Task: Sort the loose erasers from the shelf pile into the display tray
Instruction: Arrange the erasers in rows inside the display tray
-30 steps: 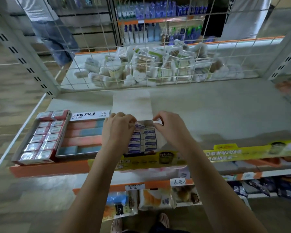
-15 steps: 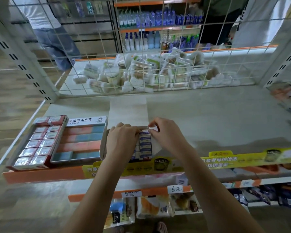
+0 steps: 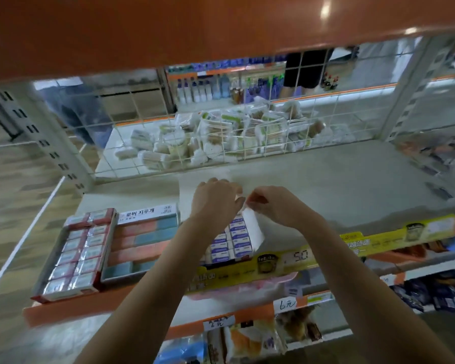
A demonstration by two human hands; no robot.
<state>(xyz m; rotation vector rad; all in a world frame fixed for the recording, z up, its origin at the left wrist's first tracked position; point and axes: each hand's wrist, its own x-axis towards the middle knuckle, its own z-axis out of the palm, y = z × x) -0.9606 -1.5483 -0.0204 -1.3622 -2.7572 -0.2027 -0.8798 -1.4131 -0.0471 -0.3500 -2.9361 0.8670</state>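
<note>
A white display tray (image 3: 255, 228) filled with rows of blue-and-white wrapped erasers (image 3: 237, 243) sits at the shelf's front edge. My left hand (image 3: 214, 202) is curled over the tray's far left end and hides it. My right hand (image 3: 271, 206) pinches the tray's white flap at the far right corner. The two hands nearly touch above the tray's back edge. What my left fingers hold is hidden.
Left of the tray stand a box of pink-and-blue erasers (image 3: 145, 243) and a box of red-wrapped erasers (image 3: 79, 254). A wire grid (image 3: 221, 132) backs the shelf, with packets piled behind. An orange shelf edge (image 3: 195, 27) hangs overhead. The grey shelf (image 3: 352, 185) stretches right.
The camera tilted up, bringing the upper orange shelf into view. Both hands stay at the tray's far end, now closer together, with the white flap raised on the right.
</note>
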